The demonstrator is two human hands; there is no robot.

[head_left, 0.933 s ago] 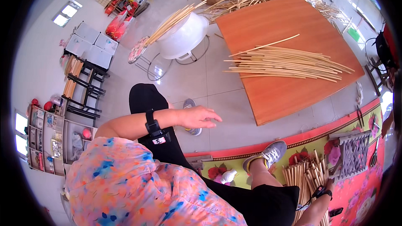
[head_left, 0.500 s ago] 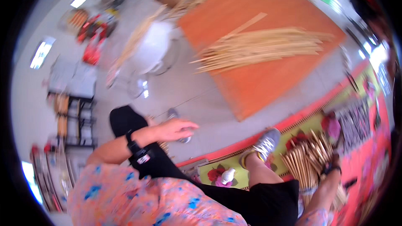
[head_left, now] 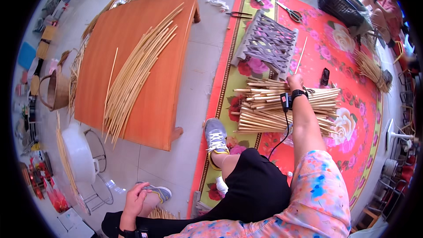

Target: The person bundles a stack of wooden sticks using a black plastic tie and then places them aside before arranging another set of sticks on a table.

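Note:
My right hand (head_left: 295, 81) is closed just above the bundles of straw stalks (head_left: 264, 121) lying on the red floral mat. A thin straw stalk (head_left: 301, 56) sticks out from its fist, pointing away from me. Part of the bundles is hidden under my right wrist. Close beyond the hand stands a grey lattice-woven rack (head_left: 269, 42). Near my left knee, my left hand (head_left: 135, 199) hangs free with its fingers loosely bent and apart, holding nothing. More straw stalks (head_left: 141, 72) lie in a long pile on the orange wooden table (head_left: 90, 75), one lying separately.
Scissors (head_left: 291, 12) lie on the red mat (head_left: 304, 26). A black object (head_left: 325, 76) and a tied straw bundle (head_left: 372, 71) lie to the right. Far right, a black crate (head_left: 339, 6) stands near another person. A white tub (head_left: 78, 154) and a basket (head_left: 53, 89) are left.
My view has swung right, bringing the mat toward the middle. My right arm now reaches forward over the bundles, and a straw stalk shows in that hand. My left hand appears lower.

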